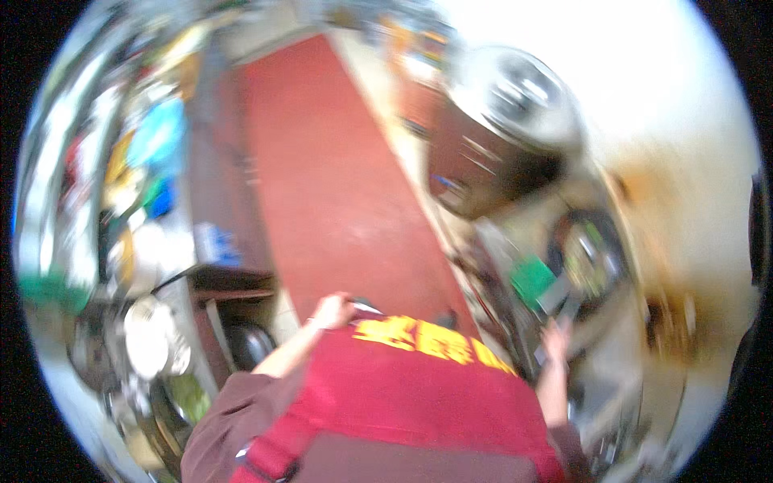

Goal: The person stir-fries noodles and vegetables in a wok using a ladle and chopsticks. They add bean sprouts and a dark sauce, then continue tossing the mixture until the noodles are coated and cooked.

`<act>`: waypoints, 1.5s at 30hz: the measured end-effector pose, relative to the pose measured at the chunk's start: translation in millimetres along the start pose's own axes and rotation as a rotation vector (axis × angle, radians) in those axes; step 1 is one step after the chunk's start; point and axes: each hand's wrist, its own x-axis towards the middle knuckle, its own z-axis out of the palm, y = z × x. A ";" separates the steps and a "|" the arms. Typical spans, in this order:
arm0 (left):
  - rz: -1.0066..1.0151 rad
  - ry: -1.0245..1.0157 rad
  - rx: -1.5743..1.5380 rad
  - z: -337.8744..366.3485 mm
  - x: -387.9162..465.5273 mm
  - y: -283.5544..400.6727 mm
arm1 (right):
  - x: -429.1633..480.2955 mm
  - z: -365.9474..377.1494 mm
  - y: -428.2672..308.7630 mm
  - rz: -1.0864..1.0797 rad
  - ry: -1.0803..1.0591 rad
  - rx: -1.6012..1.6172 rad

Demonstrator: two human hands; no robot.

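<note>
Motion blur softens the whole view. My left hand (334,310) is bent in front of the maroon apron (423,392), beside a small white-and-dark thing (365,307); whether the fingers grip it is unclear. At the right counter (604,344), my right hand (555,343) reaches a flat greyish object (566,305), and its grasp is too blurred to tell. Just beyond that hand lies a green rectangular item (532,282). A dark round pan or bowl (557,232) with pale green contents (587,256) sits farther along the counter.
A large lidded metal pot (489,151) stands at the upper right. Red matting (350,169) covers the floor ahead. Along the left runs a dark cabinet (223,163) with blue bags (158,136) and other goods beside it. White round dishware (148,338) is at the lower left.
</note>
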 end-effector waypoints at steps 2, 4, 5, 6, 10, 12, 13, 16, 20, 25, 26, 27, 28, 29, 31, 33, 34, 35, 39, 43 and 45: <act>-0.033 0.128 -0.106 -35.8 -3.2 -19.2 | -3.4 16.6 -33.0 -0.382 0.262 -0.555; -0.064 0.263 -0.351 -75.6 5.1 -34.8 | -9.9 49.1 -80.6 -0.708 0.588 -0.694; 0.050 0.500 -0.431 -93.3 12.2 -43.3 | -16.0 68.4 -111.3 -0.751 0.678 -0.928; 0.017 0.414 -0.520 -113.2 23.0 -57.5 | -21.7 97.5 -139.0 -0.703 0.608 -0.915; 0.227 0.415 -0.605 -121.3 41.0 -110.9 | -61.0 276.4 -214.5 -0.615 0.056 -0.794; 0.128 0.167 -0.729 -108.4 40.2 -128.7 | -93.6 372.6 -234.1 -1.053 -0.195 -0.731; 0.228 0.035 -0.977 -101.1 34.2 -133.6 | -111.5 411.8 -239.6 -1.301 -0.276 -0.790; 0.377 -0.083 -0.796 -122.4 5.2 -178.4 | -148.8 510.6 -259.3 -1.129 -0.706 -0.813; -0.401 0.111 -0.038 -209.8 34.1 -222.5 | -132.8 645.3 -299.1 -0.865 -0.725 -0.837; -0.071 0.752 -0.903 -305.5 106.6 -260.2 | -97.9 860.4 -379.6 -1.090 -0.982 -0.729; -0.061 0.694 -1.208 -322.4 124.2 -260.4 | -102.8 912.7 -403.6 -0.994 -1.066 -0.695; -0.025 0.622 -1.548 -336.2 137.3 -257.6 | -111.3 964.5 -430.3 -0.892 -1.141 -0.663; -0.103 0.462 -1.691 -356.5 148.3 -265.7 | -123.2 1016.5 -460.1 -0.679 -1.199 -0.600; -0.194 0.310 -1.761 -377.7 158.5 -275.5 | -136.9 1065.6 -491.1 -0.658 -1.280 -0.531; 0.182 0.531 -1.745 -392.3 154.6 -267.0 | -168.2 1154.2 -548.3 -0.497 -1.435 -0.392; -0.382 0.570 -1.217 -412.5 158.1 -269.2 | -208.8 1242.7 -593.3 -0.223 -1.517 -0.352; -0.452 0.709 -1.100 -416.6 156.0 -264.7 | -228.5 1283.9 -612.3 -0.131 -1.618 -0.372; -0.558 0.702 -1.140 -420.5 154.2 -263.8 | -245.8 1317.3 -622.1 -0.048 -1.659 -0.314; -0.714 0.788 -1.154 -418.3 144.0 -254.1 | -302.1 1427.9 -634.3 0.379 -1.596 -0.392; -0.816 0.776 -1.156 -417.6 140.2 -252.8 | -315.7 1460.3 -616.7 0.424 -1.661 -0.325; -0.753 0.842 -1.172 -429.0 143.9 -257.8 | -316.8 1451.7 -617.8 0.342 -1.597 -0.305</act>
